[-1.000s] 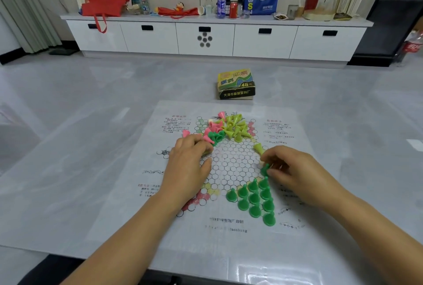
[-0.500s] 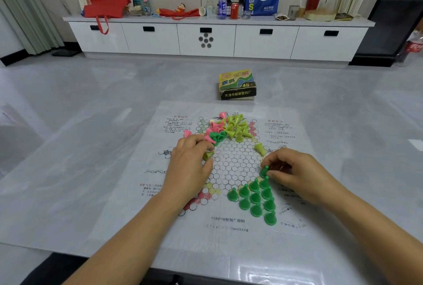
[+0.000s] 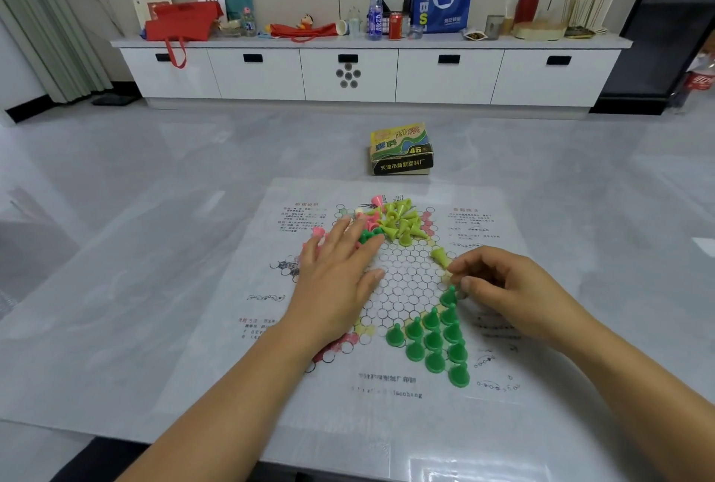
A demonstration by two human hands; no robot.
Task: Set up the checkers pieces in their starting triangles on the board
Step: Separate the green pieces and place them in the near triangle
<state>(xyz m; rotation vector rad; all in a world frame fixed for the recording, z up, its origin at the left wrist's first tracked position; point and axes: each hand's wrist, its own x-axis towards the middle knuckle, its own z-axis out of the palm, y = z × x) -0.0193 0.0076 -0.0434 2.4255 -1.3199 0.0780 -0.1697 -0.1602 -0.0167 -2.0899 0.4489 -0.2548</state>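
The grey bench (image 3: 116, 288) holds a paper board (image 3: 387, 415). Green pieces (image 3: 433, 340) fill its near triangle. The right hand (image 3: 503, 288) curls its fingers beside the top one; I cannot tell if it pinches. The left hand (image 3: 336, 272) lies flat, fingers released, reaching the mixed pile (image 3: 398, 222).

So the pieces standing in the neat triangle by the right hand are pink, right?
No. The pieces standing in the neat triangle by the right hand are dark green, not pink, as the head view shows.
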